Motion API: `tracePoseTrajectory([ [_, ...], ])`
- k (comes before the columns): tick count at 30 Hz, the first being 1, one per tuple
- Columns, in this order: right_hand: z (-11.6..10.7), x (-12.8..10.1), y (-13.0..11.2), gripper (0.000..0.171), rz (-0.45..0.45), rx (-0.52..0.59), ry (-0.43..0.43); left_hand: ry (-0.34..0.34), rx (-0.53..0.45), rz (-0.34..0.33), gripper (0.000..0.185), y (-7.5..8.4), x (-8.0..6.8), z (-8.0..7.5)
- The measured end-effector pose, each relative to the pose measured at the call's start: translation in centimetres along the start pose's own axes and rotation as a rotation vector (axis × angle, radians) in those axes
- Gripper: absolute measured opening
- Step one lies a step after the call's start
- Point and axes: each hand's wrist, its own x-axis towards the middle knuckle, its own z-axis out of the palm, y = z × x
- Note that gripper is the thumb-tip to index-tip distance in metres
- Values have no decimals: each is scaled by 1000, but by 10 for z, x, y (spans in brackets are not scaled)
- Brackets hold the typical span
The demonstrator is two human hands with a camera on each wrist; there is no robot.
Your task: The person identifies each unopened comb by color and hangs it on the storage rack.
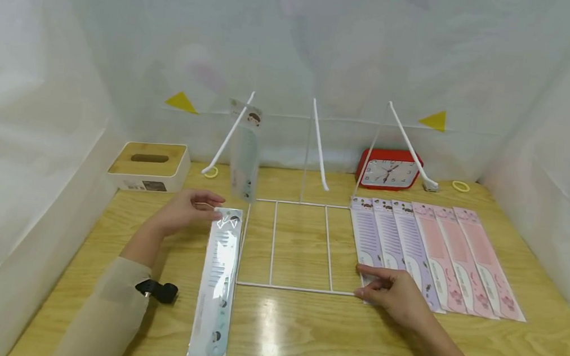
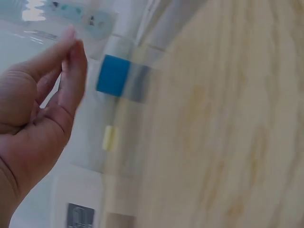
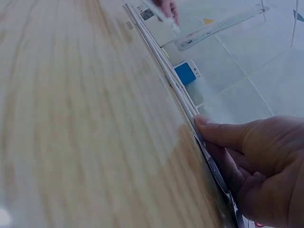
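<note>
My left hand [image 1: 187,212] pinches the top end of a packaged green comb [image 1: 219,285], which hangs in front of the white wire rack [image 1: 285,287] at its left side. In the left wrist view, thumb and fingertips meet near that clear sleeve. At the rack's front right corner, my right hand [image 1: 394,295] grips the base wire between thumb and fingers. Another packaged green comb [image 1: 245,157] hangs on the rack's left prong [image 1: 228,133]. The middle prong [image 1: 320,147] and right prong [image 1: 412,144] carry nothing.
Packaged purple combs [image 1: 394,233] and pink combs [image 1: 466,261] lie in an overlapping row at the right. Behind the rack stands a red alarm clock [image 1: 389,173]. A tissue box [image 1: 148,169] sits back left. Yellow rings [image 1: 460,186] lie along the back.
</note>
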Motion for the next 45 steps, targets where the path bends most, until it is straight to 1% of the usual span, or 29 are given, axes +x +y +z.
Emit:
tracePoseTrajectory([
  [2, 0, 1, 0, 55, -4, -4, 0, -5, -33, 5, 47, 11, -9, -1],
  [3, 0, 1, 0, 55, -3, -3, 2, 5, -39, 9, 45, 18, -13, -1],
  [5, 1, 1, 0, 55, 1, -1, 1, 28, -58, 44, 39, 32, -23, 0],
  [7, 1, 1, 0, 56, 5, 0, 1, 52, -102, 99, 30, 47, -33, 2],
  [9, 1, 1, 1, 56, 10, 3, -1, 74, -159, 184, 20, 64, -44, 4],
  [11, 1, 1, 1, 56, 13, -1, -1, 88, -234, 292, 12, 80, -54, 7],
  [12, 1, 1, 1, 56, 13, -4, 1, 92, -274, 354, 12, 87, -60, 8],
  [13, 1, 0, 1, 56, 14, -4, 2, 93, -305, 430, 15, 94, -64, 8],
  [15, 1, 0, 0, 56, 11, -8, 7, 90, -354, 599, 20, 104, -72, 9],
  [16, 1, 0, 0, 56, 9, -13, 11, 79, -376, 694, 21, 108, -75, 9],
  [19, 1, 0, 1, 56, 6, -13, 12, 52, -437, 971, 19, 116, -80, 8],
  [20, 0, 0, 1, 56, 4, -16, 11, 54, -454, 1047, 17, 119, -81, 8],
  [21, 0, 0, 1, 56, 0, -19, 8, 62, -477, 1107, 15, 122, -82, 9],
  [22, 0, 0, 1, 56, -2, -19, 3, 90, -492, 1153, 14, 125, -83, 10],
  [23, 0, 0, 2, 56, 1, -14, 1, 126, -500, 1182, 13, 128, -84, 10],
  [24, 0, 0, 2, 56, -1, -11, -3, 166, -507, 1201, 13, 131, -86, 11],
  [26, 0, 1, 3, 55, -6, -8, -6, 247, -514, 1211, 12, 139, -89, 13],
  [28, 0, 1, 3, 55, -9, -1, -6, 318, -507, 1199, 12, 146, -91, 13],
  [30, -1, 1, 3, 55, -12, 6, -8, 361, -504, 1178, 12, 151, -93, 12],
  [35, -3, 0, 3, 55, -4, 19, -14, 395, -504, 1151, 13, 157, -91, 14],
  [38, -3, 0, 3, 55, -7, 11, -18, 406, -471, 1135, 14, 157, -87, 15],
  [40, -4, 0, 3, 55, -8, 1, -11, 414, -443, 1100, 14, 156, -85, 14],
  [42, -3, 0, 4, 54, -6, 1, -10, 425, -413, 1047, 13, 156, -82, 14],
  [45, -2, 2, 4, 55, -7, 5, -18, 432, -393, 960, 13, 155, -78, 11],
])
